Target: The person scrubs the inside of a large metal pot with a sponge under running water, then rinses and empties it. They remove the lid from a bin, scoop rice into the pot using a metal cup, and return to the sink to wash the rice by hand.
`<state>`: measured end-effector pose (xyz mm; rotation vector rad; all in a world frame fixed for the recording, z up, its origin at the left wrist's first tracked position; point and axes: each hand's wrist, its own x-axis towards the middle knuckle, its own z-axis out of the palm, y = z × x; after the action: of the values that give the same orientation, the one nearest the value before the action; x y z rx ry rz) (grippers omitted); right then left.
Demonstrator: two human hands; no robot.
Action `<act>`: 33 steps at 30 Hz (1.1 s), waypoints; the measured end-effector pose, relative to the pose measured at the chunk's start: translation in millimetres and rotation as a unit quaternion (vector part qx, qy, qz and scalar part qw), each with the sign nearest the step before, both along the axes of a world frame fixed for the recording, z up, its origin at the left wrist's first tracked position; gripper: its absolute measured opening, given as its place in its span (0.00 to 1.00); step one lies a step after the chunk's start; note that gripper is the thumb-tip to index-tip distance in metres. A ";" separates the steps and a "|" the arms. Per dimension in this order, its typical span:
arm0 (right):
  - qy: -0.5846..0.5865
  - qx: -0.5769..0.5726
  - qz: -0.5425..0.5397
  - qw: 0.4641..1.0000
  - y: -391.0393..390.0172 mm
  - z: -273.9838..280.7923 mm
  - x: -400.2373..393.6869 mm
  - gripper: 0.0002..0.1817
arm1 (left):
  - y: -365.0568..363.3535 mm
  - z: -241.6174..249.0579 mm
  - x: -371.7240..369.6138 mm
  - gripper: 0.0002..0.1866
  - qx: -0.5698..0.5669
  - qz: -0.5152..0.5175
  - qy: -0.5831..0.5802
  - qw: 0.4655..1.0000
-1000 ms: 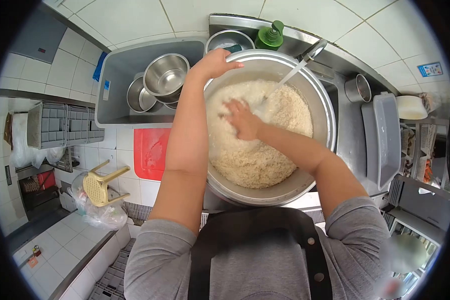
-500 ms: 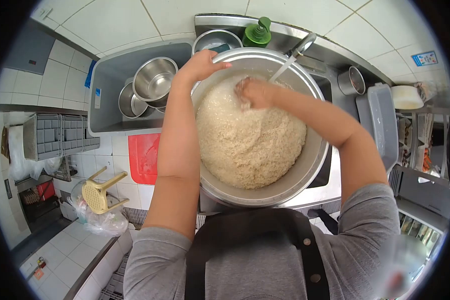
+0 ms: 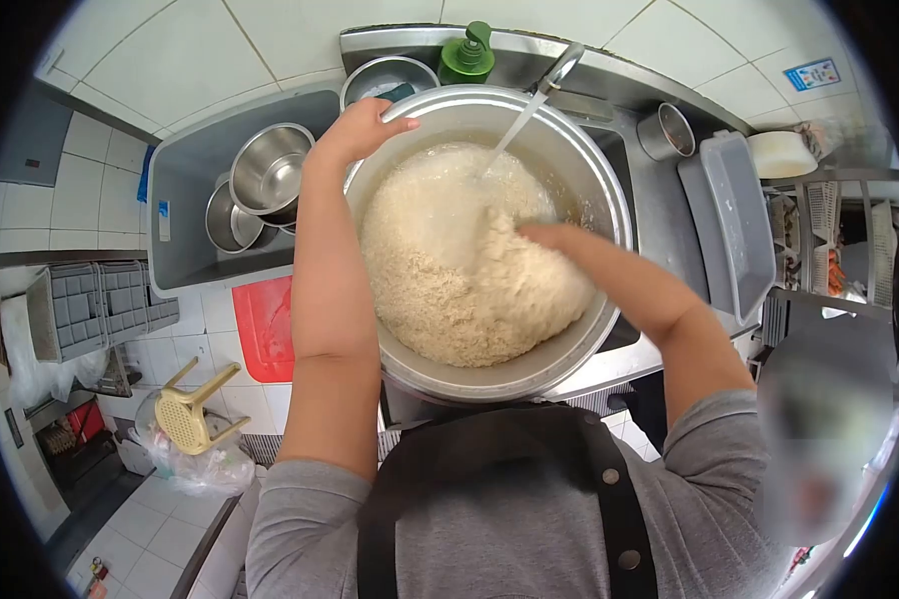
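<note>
A large metal pot (image 3: 469, 97) holds a big mound of rice (image 3: 425, 309), with cloudy water gathered toward its far side. My left hand (image 3: 362, 132) grips the pot's far left rim, thumb lying over the edge. Inside the pot, my right hand (image 3: 537, 236) is pushed into the rice at the right of the mound. Rice and motion blur hide its fingers. From the faucet (image 3: 561, 68), a stream of water (image 3: 514, 128) runs down into the pot near the right hand.
To the left, a grey tub (image 3: 185, 205) contains metal pots (image 3: 272, 170). Behind the big pot are a metal bowl (image 3: 390, 75) and a green pump bottle (image 3: 466, 58). A small metal pot (image 3: 666, 133) and grey bins (image 3: 744, 230) stand right. A stool (image 3: 182, 417) is lower left.
My right hand has moved from the watery far side toward the near right, pushing into the rice. My left hand stays on the rim. The whole view has shifted slightly.
</note>
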<state>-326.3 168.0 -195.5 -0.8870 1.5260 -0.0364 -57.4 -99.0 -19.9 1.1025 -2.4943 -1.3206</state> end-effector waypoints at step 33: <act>0.314 -0.249 0.456 0.795 -85.1 47.7 165.8 0.25 | -2.4 -8.7 -2.0 0.31 -0.027 -0.007 0.008 1.000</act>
<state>-160.5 83.0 -147.8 -2.1630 1.5310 0.6478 -59.4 -101.4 -28.6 1.0625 -2.5150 -1.2514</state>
